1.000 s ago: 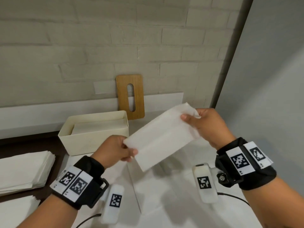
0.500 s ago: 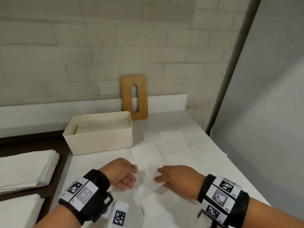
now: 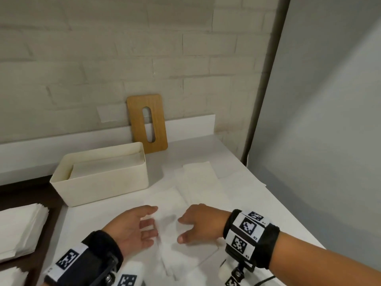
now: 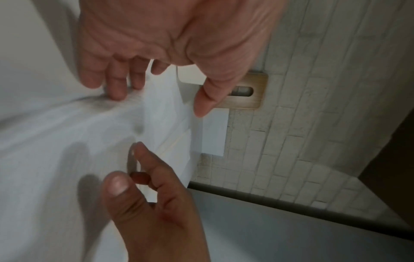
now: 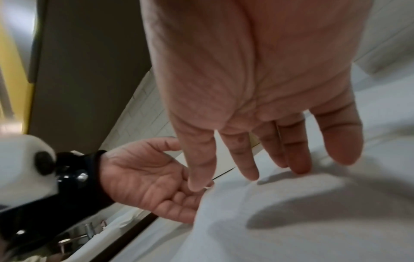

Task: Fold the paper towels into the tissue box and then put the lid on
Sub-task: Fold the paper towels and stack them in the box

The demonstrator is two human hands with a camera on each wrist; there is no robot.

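Note:
A white paper towel (image 3: 167, 222) lies flat on the white table, near its front edge, between my hands. My left hand (image 3: 151, 221) is at the towel's left edge with its palm turned right and its fingers relaxed, touching the sheet (image 4: 67, 141). My right hand (image 3: 182, 230) rests straight fingertips (image 5: 298, 168) on the towel's right part (image 5: 291, 221). Neither hand grips anything. The cream tissue box (image 3: 107, 182) stands open behind my left hand with folded towels inside. Its wooden lid (image 3: 136, 124), with a slot, leans on the brick wall.
More loose white sheets (image 3: 198, 180) lie spread on the table beyond my right hand. A stack of paper towels (image 3: 18, 230) sits on the dark surface at the left. A grey panel (image 3: 319, 141) borders the table on the right.
A second ago both hands held a folded towel up in the air. They have come down to the table and now touch a flat sheet, holding nothing.

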